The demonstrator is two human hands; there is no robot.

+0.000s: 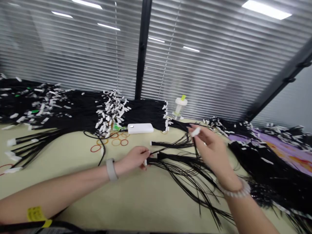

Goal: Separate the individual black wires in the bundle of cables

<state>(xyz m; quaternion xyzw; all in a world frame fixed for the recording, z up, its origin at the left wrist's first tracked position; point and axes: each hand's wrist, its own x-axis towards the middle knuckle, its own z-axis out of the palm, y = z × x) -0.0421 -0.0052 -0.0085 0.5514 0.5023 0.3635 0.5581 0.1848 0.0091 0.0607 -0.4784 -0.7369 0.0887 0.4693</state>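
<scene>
My left hand (136,158) rests on the pale yellow table (136,201) and pinches the white-tipped end of a small bundle of black cords (180,158) that fans out to the right. My right hand (212,149) is raised just right of it, holding one black cord with a white tag (195,131) between its fingertips. A grey band is on my left wrist, a pearly bracelet on my right.
Big heaps of black cords with white tags (107,110) cover the table's back and right side (268,169). A white box (140,128), coloured rubber bands (114,141) and a clear bottle (179,108) stand near the blinds. Purple cloth (287,149) lies right.
</scene>
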